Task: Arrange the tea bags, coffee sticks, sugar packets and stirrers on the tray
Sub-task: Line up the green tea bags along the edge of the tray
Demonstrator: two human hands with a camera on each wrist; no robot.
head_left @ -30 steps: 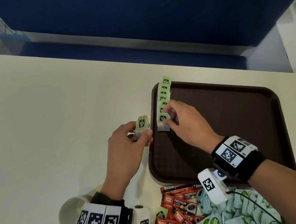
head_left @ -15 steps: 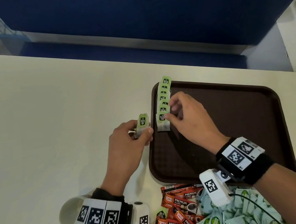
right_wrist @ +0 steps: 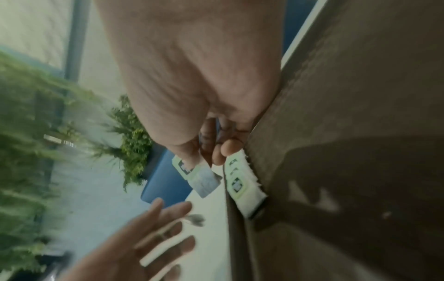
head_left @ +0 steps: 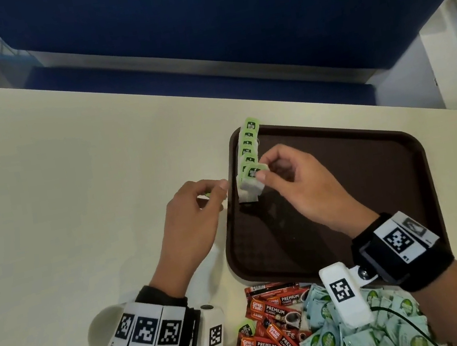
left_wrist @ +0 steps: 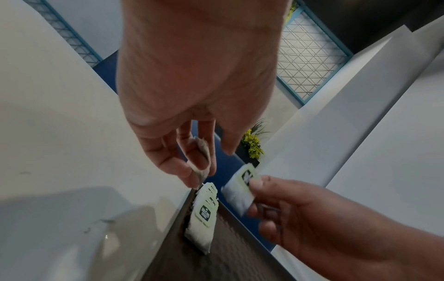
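Observation:
A brown tray point(head_left: 343, 184) lies on the cream table. Along its left rim runs a row of green-tagged tea bags point(head_left: 249, 142), also visible in the left wrist view point(left_wrist: 204, 211). My right hand point(head_left: 262, 169) pinches one tea bag point(head_left: 251, 174) between thumb and fingers, just above the near end of the row. My left hand point(head_left: 210, 196) hovers just left of the tray's rim, fingers curled round another tea bag point(left_wrist: 201, 157). In the head view that bag shows only as a sliver of green.
Red coffee sticks point(head_left: 269, 325) and pale green sugar packets point(head_left: 351, 333) lie heaped at the table's near edge below the tray. Two white cups point(head_left: 100, 333) stand by my left wrist. The table's far edge drops to a blue floor.
My right hand has left the front bag of the row and now pinches a tea bag lifted above it. The bag in my left hand has dropped mostly out of sight.

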